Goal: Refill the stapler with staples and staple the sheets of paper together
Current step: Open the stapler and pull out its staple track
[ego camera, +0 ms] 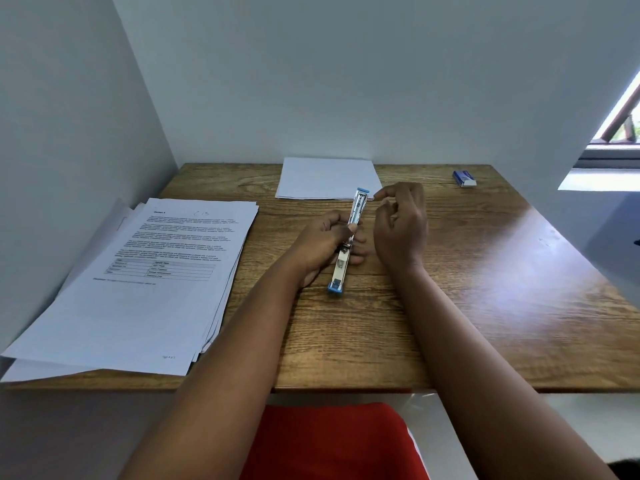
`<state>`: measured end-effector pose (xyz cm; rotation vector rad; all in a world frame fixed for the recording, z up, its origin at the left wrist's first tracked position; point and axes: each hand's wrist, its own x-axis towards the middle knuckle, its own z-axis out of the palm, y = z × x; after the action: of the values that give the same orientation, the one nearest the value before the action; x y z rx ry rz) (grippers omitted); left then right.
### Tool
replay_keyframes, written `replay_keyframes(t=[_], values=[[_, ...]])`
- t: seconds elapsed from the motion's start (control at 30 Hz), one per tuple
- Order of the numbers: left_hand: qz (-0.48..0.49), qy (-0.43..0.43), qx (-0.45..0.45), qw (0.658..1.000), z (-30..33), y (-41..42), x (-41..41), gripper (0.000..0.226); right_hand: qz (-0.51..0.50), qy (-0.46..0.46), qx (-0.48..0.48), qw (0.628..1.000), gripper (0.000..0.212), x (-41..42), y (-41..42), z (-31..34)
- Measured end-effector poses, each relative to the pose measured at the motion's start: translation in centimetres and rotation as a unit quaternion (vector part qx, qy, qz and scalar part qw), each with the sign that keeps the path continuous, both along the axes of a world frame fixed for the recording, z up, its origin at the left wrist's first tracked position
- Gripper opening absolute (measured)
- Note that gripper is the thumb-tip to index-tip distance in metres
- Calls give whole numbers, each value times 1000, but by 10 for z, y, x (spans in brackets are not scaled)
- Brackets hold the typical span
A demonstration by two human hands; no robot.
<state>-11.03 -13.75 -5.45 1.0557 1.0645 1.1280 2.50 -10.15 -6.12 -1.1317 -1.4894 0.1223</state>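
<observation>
Head view. Stapler (347, 241): opened out flat into one long strip, lying lengthwise on the desk (450, 289), pointing away from the body. Blue plastic caps at both ends; bright metal channel between, narrow and straight-sided. Opened this way, presumably, to expose the staple channel for loading.

Left hand (320, 244): curled round the middle of the stapler, thumb on the top edge near the hinge, fingertips (358, 251) showing beneath on the far side. Grip judged to steady the tool and keep the channel facing up.

Right hand (401, 223): just beside the far end of the stapler, not touching it. Fingers bent, forefinger and thumb drawn close together as if pinching something small; too small to tell whether a strip of staples sits between them.

Staple box (464, 178): small blue-and-white carton, at the far right of the desk, well apart from both hands.

Blank sheets (327, 178): thin, smooth white pile at the far edge of the desk, just behind the far end of the stapler; within easy reach for stapling later.

Printed sheets (138, 289): thicker, loosely fanned pile at the left, with text and a small table, overhanging the near edge.

Desk: wood-grain top, brown, with a glossy sheen at the right. Plain pale walls on the left and behind.

Refill step judged in progress; stapling not yet begun.
</observation>
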Motion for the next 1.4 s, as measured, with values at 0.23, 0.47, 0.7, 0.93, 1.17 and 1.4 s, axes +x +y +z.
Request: replay_keyframes(t=[0.23,0.47,0.7,0.93,1.17,1.4], values=[[-31,-24,-9,999,3,-1,-3,17,154,104,-113,976,16,3,5,-1],[-56,-80,-54,994,8,3,-6,38,178,140,-73,971,15,4,2,1],[-69,-71,-38,994,5,4,-10,31,188,132,-17,973,20,4,-1,2],[-79,-51,-18,995,6,4,-11,37,190,130,-9,973,23,2,-2,2],[-87,-67,-28,994,9,1,-9,24,121,123,-41,984,19,1,2,-2],[-66,-46,18,997,8,0,-16,27,61,191,-142,969,19,8,6,-3]])
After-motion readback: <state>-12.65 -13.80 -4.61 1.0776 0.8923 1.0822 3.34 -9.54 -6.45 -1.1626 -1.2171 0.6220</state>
